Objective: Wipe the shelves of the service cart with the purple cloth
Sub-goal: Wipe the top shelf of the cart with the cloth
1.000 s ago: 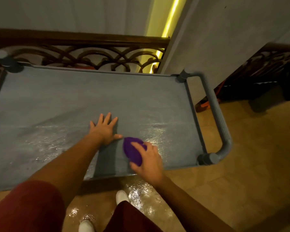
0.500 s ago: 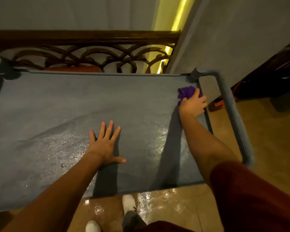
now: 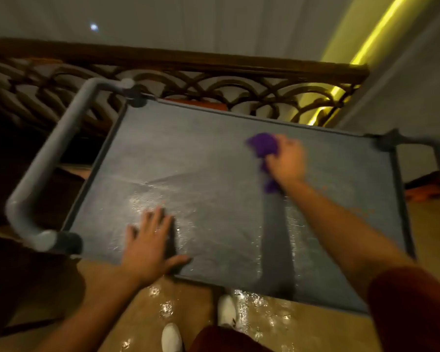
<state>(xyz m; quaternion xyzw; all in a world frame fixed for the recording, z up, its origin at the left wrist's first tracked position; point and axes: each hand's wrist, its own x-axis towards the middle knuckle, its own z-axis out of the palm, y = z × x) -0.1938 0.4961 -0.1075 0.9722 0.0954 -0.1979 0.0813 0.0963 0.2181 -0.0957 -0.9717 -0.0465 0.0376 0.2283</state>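
The grey top shelf of the service cart (image 3: 201,163) fills the middle of the view, with wet, shiny streaks across its near half. My right hand (image 3: 286,162) grips the bunched purple cloth (image 3: 263,148) and presses it on the shelf toward the far right part. My left hand (image 3: 149,243) lies flat with fingers spread on the shelf's near edge, left of centre. The lower shelves are hidden under the top one.
A grey tubular handle (image 3: 54,153) runs along the cart's left end, another handle (image 3: 439,151) at the right end. A dark wooden railing (image 3: 188,72) with curved ironwork stands just behind the cart. The tan floor (image 3: 163,308) below is wet, with my white shoes (image 3: 172,337) on it.
My right hand has slid the cloth leftward from the far right corner toward the shelf's middle. The view has swung left, showing the left handle. My left hand stays flat.
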